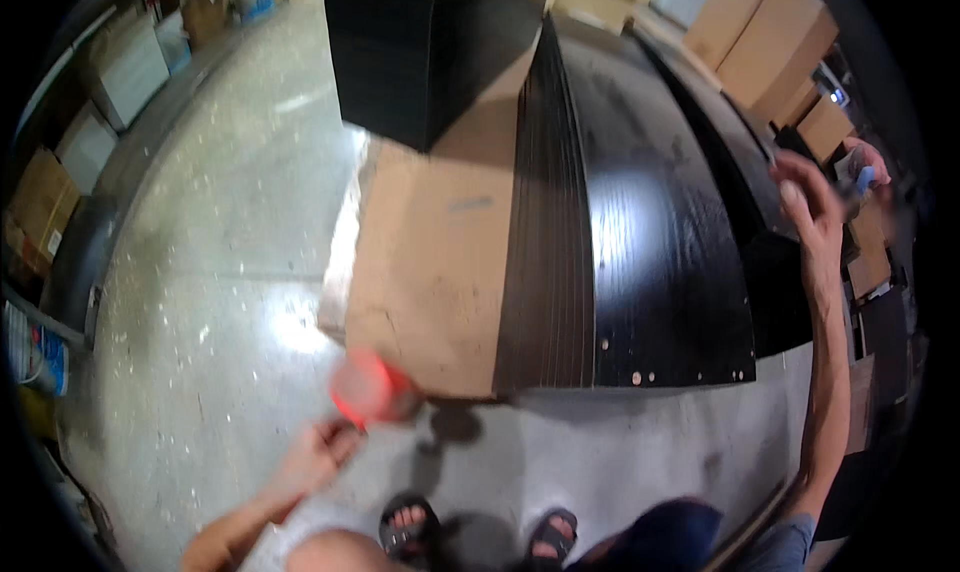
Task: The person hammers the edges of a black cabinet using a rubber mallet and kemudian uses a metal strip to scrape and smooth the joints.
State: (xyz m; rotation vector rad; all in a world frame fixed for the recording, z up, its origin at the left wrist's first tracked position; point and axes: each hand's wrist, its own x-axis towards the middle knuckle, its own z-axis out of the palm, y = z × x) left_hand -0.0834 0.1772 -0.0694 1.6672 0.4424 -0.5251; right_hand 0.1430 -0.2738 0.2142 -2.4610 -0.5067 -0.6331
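Observation:
My left hand (325, 452) is closed around the dark handle of a round red-orange object (372, 387); motion smears it, so its exact kind is unclear. It hangs over the near left corner of a flat brown cardboard box (430, 262). My right hand (812, 200) is raised at the right with thumb and fingers bent together, beside the black panels. Something thin and dark shows at its fingertips, too blurred to name. Between my hands stands a stack of glossy black panels (660, 222), with small pale round spots along the near edge of its top.
Another black panel piece (430, 62) stands at the far end of the cardboard. Tall brown cartons (765, 42) are at the far right. Shelving with boxes (130, 72) lines the left side. My sandalled feet (410, 527) are on the grey concrete floor (230, 242).

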